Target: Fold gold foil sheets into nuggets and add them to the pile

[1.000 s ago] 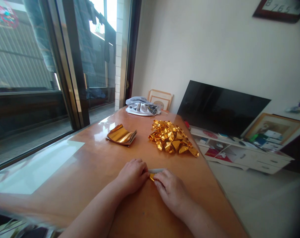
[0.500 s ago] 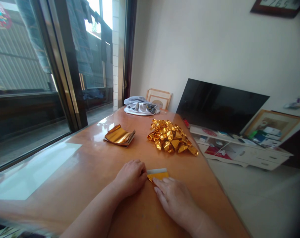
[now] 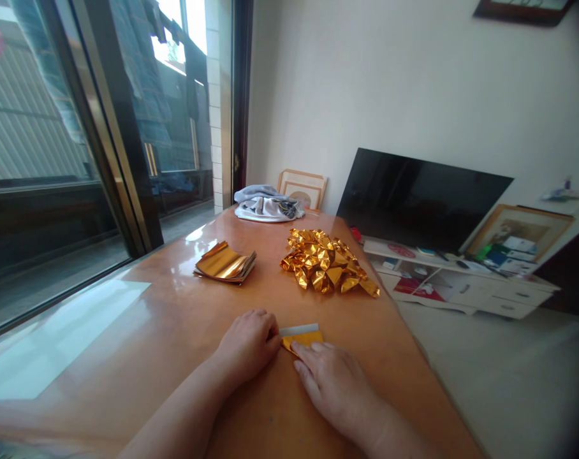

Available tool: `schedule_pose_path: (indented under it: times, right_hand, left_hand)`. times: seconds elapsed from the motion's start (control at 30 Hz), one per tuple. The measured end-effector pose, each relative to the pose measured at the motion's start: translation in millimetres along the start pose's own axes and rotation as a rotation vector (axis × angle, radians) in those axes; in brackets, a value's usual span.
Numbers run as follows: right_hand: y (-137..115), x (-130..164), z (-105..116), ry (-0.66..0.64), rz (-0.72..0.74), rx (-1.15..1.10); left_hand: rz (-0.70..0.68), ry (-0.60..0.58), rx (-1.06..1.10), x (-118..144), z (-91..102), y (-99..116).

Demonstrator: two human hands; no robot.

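Note:
A partly folded gold foil paper (image 3: 305,335) with a pale strip along its far edge lies on the table between my hands. My left hand (image 3: 251,338) is closed at the paper's left end, fingers curled and pinching its edge. My right hand (image 3: 332,379) lies over the near side, its fingers stretched out and pressing the foil down. Beyond, a stack of flat gold foil sheets (image 3: 226,262) sits to the left. Farther right, a heap of folded gold foil pieces (image 3: 325,260) rests near the table's right side.
The brown table (image 3: 175,338) runs away from me. A white sheet (image 3: 74,338) lies on its left. Cloth (image 3: 269,204) is bunched at the far end. Right of the table stand a television (image 3: 418,197) and a white cabinet (image 3: 466,290). A sliding glass door (image 3: 122,191) borders the left.
The whole view has shifted slightly, with things appearing a little farther left. My hands stay in nearly the same pose on the foil paper.

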State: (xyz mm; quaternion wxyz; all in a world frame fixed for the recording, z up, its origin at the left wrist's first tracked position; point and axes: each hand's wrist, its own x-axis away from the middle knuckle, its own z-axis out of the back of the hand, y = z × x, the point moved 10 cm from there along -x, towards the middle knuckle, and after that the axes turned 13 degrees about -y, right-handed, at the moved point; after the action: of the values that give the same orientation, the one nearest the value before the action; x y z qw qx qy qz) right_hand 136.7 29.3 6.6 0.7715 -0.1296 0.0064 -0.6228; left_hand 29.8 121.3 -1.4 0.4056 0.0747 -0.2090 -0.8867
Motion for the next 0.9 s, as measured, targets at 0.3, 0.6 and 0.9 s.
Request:
schedule_pose_path:
  times: [0.3, 0.6, 0.9]
  right_hand:
    - [-0.7, 1.2, 1.7, -0.005, 0.002, -0.015]
    - [-2.8, 2.1, 5.7, -0.016, -0.001, -0.023]
    - [-5.4, 2.6, 7.3, -0.047, 0.001, -0.014]
  left_hand:
    - [-0.008, -0.035, 0.044, 1.4, 1.0, -0.8]
    - [-0.013, -0.032, 0.035, 2.3, 2.9, 0.2]
    - [0.008, -0.037, 0.0, 2.2, 3.2, 0.9]
